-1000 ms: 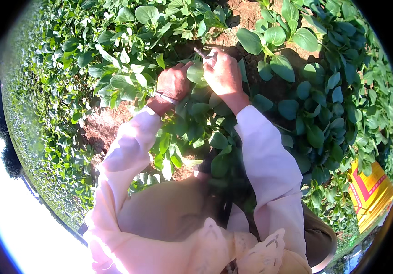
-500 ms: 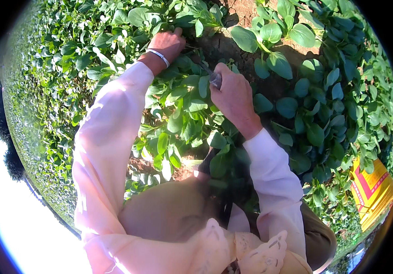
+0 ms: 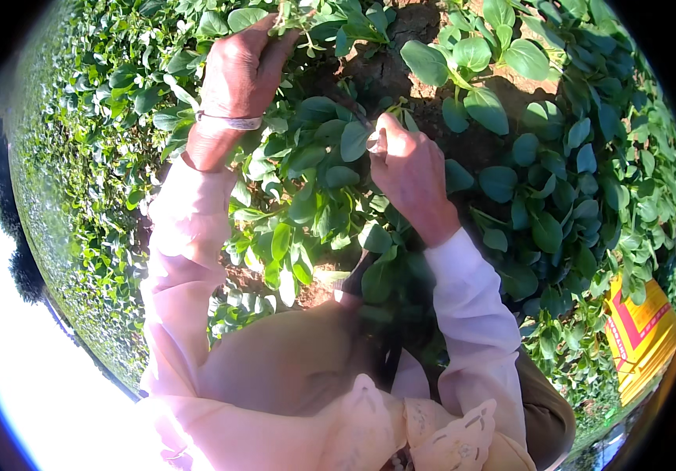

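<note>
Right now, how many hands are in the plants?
2: left hand grips leaves at top; right hand is mid-frame among leaves, pinching something too small to identify.

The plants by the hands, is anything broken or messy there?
Nothing stands out. The left hand grips leafy stems at the top, the right hand pinches something small and thin among the leaves. The plants look whole and green. A yellow and red sack lies at the right edge.
</note>
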The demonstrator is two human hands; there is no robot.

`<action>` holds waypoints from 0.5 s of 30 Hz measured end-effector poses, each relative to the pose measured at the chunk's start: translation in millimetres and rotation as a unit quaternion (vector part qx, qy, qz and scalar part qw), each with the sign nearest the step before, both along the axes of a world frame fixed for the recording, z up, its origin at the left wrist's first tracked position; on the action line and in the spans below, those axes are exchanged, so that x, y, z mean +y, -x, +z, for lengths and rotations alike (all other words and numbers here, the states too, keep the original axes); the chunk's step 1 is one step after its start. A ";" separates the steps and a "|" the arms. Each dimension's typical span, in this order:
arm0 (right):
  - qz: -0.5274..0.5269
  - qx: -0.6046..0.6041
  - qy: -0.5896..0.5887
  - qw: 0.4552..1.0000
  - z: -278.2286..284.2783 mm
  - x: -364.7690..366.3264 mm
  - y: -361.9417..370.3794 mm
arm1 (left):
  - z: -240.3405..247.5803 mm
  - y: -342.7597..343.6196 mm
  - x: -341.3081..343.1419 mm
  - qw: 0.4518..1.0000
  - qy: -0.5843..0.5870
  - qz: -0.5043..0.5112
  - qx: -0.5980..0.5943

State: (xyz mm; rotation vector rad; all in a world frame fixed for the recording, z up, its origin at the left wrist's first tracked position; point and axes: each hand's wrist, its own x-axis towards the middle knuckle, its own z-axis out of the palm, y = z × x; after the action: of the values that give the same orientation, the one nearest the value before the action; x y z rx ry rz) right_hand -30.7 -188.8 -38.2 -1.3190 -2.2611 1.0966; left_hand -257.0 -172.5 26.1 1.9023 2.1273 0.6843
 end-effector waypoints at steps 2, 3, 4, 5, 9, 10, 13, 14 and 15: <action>0.010 -0.006 -0.010 1.000 -0.1 -0.4 3.1 | -51.9 -0.9 11.9 0.981 0.037 -0.095 0.163; 0.017 -0.027 -0.004 0.999 2.8 -1.1 6.2 | -74.9 5.0 14.1 0.957 0.123 -0.094 0.246; 0.018 -0.056 0.000 0.998 4.0 -0.1 6.1 | -94.3 5.2 19.4 0.930 0.192 -0.089 0.300; 0.013 -0.061 0.001 0.998 3.7 0.7 5.1 | -109.9 5.0 24.5 0.909 0.232 -0.097 0.332; 0.013 -0.067 0.012 0.998 2.6 -1.2 3.1 | -132.9 11.2 39.8 0.919 0.303 -0.033 0.249; 0.015 -0.068 0.013 0.998 2.4 -1.3 3.0 | -135.5 16.4 44.2 0.909 0.327 -0.044 0.255; 0.015 -0.055 0.010 0.998 5.9 -0.6 4.0 | -132.6 20.4 41.1 0.932 0.307 -0.024 0.191; 0.023 -0.052 0.009 0.998 7.4 0.4 4.5 | -134.5 24.3 37.1 0.948 0.278 -0.010 0.156; 0.033 -0.046 0.009 0.998 9.1 1.1 4.9 | -133.5 31.5 32.2 0.952 0.284 0.000 0.112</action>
State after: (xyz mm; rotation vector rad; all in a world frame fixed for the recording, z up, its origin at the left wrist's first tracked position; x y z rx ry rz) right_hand -35.6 -187.7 -29.2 -1.3378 -2.3822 1.1009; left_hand -288.5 -140.3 -107.4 1.7053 2.1357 -0.1571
